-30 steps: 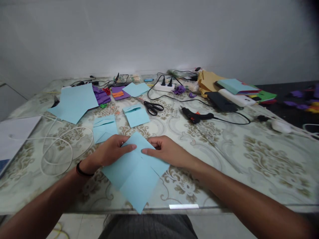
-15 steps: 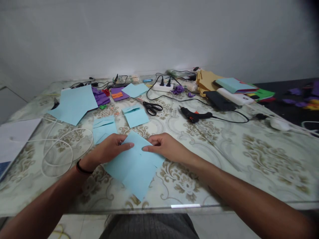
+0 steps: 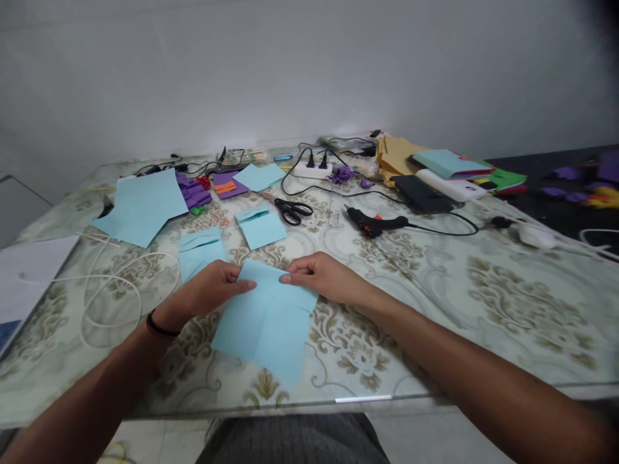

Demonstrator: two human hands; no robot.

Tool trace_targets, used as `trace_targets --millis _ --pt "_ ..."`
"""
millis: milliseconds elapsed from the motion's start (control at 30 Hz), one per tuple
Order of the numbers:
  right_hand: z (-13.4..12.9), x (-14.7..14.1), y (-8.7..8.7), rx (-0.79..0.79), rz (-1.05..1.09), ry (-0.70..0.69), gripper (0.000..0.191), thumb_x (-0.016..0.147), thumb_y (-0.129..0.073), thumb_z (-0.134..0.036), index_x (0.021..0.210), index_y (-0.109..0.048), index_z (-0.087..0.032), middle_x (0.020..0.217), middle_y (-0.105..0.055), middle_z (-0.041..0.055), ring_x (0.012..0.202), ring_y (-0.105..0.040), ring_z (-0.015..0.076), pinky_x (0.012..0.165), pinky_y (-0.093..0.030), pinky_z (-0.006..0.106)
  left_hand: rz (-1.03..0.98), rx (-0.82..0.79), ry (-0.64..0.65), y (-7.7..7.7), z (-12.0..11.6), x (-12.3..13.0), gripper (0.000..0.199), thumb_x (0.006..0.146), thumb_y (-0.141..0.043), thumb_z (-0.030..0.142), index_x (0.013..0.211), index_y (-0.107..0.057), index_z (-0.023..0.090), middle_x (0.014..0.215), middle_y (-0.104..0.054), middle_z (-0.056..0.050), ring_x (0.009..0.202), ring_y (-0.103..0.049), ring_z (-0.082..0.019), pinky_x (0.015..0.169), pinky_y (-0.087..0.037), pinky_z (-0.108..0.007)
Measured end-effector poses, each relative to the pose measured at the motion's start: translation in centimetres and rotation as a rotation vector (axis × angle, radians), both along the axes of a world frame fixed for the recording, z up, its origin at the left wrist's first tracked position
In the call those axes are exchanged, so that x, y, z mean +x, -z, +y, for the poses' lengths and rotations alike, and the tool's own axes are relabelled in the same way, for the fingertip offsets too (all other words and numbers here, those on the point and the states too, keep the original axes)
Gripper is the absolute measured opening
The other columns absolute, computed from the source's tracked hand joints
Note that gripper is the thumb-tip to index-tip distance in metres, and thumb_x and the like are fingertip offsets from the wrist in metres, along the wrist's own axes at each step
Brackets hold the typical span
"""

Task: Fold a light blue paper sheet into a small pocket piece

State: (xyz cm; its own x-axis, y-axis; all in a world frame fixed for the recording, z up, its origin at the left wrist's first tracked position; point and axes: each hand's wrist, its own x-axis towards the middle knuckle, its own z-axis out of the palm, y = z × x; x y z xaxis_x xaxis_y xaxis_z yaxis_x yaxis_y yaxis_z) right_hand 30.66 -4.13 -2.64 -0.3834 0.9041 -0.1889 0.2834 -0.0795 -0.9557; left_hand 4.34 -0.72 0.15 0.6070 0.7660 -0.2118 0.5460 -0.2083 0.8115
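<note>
Paper, pale blue (image 3: 273,322), is over the near part of the bench (image 3: 435,341), spread mostly on the near side of my fingers. I have the left hand (image 3: 213,288) pinching its left edge near the far corner, the right hand (image 3: 322,277) pinching the far edge, thumbs on top. That edge slants nearer toward the right; the nearest corner points toward me, slightly right. Nearly square, it shows no clear long axis.

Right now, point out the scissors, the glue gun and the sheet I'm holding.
Scissors (image 3: 285,205), head view: where the black handles meet.
Glue gun (image 3: 363,221), head view: on its black body.
Sheet (image 3: 267,319), head view: middle of its light-blue face.
</note>
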Motion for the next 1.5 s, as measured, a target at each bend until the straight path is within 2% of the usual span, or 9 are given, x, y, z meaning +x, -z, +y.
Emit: trace_targets --millis 267,467,633,867,1067,1133,1233,1367,1500 --pt "0.8 0.9 -0.1 0.056 -0.055 0.012 0.045 0.075 -0.079 -0.06 0.078 -0.077 -0.015 0.057 -0.057 -0.0035 0.051 -0.04 0.0088 0.048 -0.028 0.023 0.013 -0.034 -0.009 -0.3 0.4 -0.3 0.043 0.087 -0.065 0.054 0.072 -0.07 0.015 0.062 -0.06 0.0 0.057 -0.053 -0.014 0.052 -0.041 -0.023" --pt "1.6 2.0 -1.0 -0.077 -0.021 -0.024 0.041 0.065 -0.087 -0.056 0.073 -0.077 -0.017 0.061 -0.069 -0.0006 0.058 -0.064 0.0144 0.056 -0.05 0.025 -0.034 -0.116 -0.027 0.0 1.1 -0.9 0.043 0.086 -0.067 0.055 0.077 -0.074 0.014 0.069 -0.069 -0.001 0.063 -0.06 -0.017 0.058 -0.046 -0.024" --pt "1.8 3.3 -1.2 -0.095 -0.04 -0.034 0.036 0.07 -0.085 -0.052 0.076 -0.077 -0.017 0.064 -0.075 0.0037 0.061 -0.07 0.0176 0.061 -0.055 0.027 -0.032 -0.074 -0.065 0.4 1.7 -1.3 0.041 0.085 -0.07 0.053 0.073 -0.074 0.014 0.067 -0.068 -0.001 0.061 -0.06 -0.016 0.059 -0.045 -0.023" --pt "0.9 2.2 -0.9 0.246 -0.116 0.013 0.031 0.083 -0.075 -0.047 0.088 -0.076 -0.016 0.07 -0.07 0.001 0.062 -0.058 0.013 0.057 -0.042 0.024 -0.114 -0.132 -0.072 0.1 0.6 -0.6 0.039 0.086 -0.071 0.052 0.078 -0.077 0.015 0.074 -0.074 -0.002 0.066 -0.065 -0.017 0.06 -0.049 -0.023" --pt "-0.2 0.2 -0.9 0.203 -0.038 0.039 0.033 0.087 -0.068 -0.046 0.085 -0.077 -0.014 0.061 -0.057 -0.003 0.055 -0.043 0.01 0.05 -0.031 0.023 -0.158 -0.225 -0.012 1.1 -0.4 0.1 0.035 0.088 -0.072 0.049 0.088 -0.078 0.015 0.083 -0.077 -0.004 0.072 -0.07 -0.02 0.062 -0.054 -0.026" --pt "-0.4 0.0 -0.9 0.182 -0.045 0.017 0.031 0.086 -0.07 -0.045 0.083 -0.076 -0.014 0.059 -0.055 -0.0038 0.054 -0.041 0.0095 0.049 -0.029 0.023 -0.192 -0.189 -0.033 1.5 -0.4 0.4 0.034 0.086 -0.076 0.045 0.103 -0.076 0.016 0.087 -0.078 -0.004 0.074 -0.071 -0.019 0.062 -0.054 -0.025" --pt "-0.6 -0.3 -0.5 0.181 -0.088 -0.032 0.03 0.086 -0.07 -0.043 0.082 -0.075 -0.014 0.057 -0.054 -0.0045 0.052 -0.038 0.009 0.048 -0.027 0.023 -0.206 -0.041 -0.064 1.9 -0.6 0.9 0.044 0.083 -0.08 0.039 0.123 -0.071 0.021 0.096 -0.079 -0.004 0.081 -0.072 -0.018 0.064 -0.054 -0.023" --pt "-1.0 -0.9 -0.2 0.228 -0.145 -0.1 0.026 0.089 -0.068 -0.039 0.082 -0.076 -0.015 0.059 -0.057 -0.0036 0.054 -0.04 0.0094 0.051 -0.029 0.023 -0.148 0.082 -0.004 1.6 -1.2 1.5 0.018 0.088 -0.074 0.034 0.101 -0.08 0.022 0.098 -0.081 -0.003 0.093 -0.075 -0.019 0.081 -0.056 -0.025" --pt "-1.4 -1.3 -0.3 0.273 -0.177 -0.109 0.023 0.09 -0.068 -0.034 0.082 -0.077 -0.015 0.061 -0.062 -0.0027 0.055 -0.045 0.0095 0.053 -0.031 0.023 -0.087 0.08 0.008 1.4 -1.5 1.5 0.014 0.089 -0.073 0.033 0.092 -0.082 0.022 0.09 -0.082 -0.001 0.087 -0.076 -0.018 0.079 -0.056 -0.024"
